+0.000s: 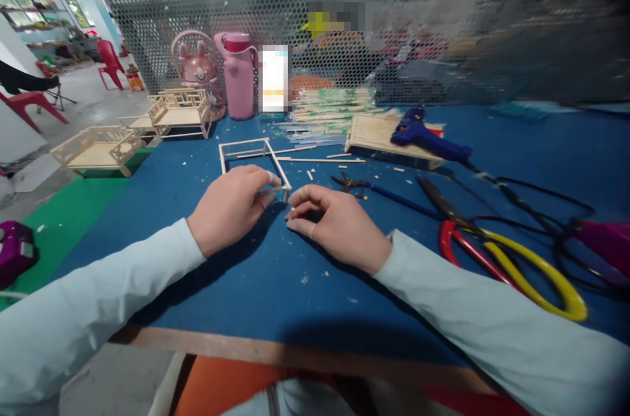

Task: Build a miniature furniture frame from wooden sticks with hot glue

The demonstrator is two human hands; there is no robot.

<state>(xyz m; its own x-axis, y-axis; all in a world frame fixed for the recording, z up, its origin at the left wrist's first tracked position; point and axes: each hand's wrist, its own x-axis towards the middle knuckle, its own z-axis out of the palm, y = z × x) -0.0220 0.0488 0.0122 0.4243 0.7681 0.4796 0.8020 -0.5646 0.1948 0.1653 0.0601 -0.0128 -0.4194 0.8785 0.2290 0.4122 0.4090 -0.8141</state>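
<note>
A small rectangular frame of thin wooden sticks (pixel 278 165) stands on the blue table in front of me. My left hand (pixel 236 206) is closed on the near side of this frame, thumb below and fingers above. Just right of the frame's near corner is my right hand (pixel 335 222), its thumb and fingers curled into a pinch. A tiny pale bit shows at those fingertips, too small to name. Loose thin sticks (pixel 319 160) lie behind the hands, and end-cutting pliers (pixel 349 184) rest to the right.
Miniature wooden furniture (pixel 180 115) stands at the back left. A pink bottle (pixel 239 78) and bundled sticks (pixel 335 104) are along the mesh screen. On the right, a blue glue gun (pixel 433 137) leans on a wooden piece, and large scissors (pixel 536 265) lie near my right sleeve.
</note>
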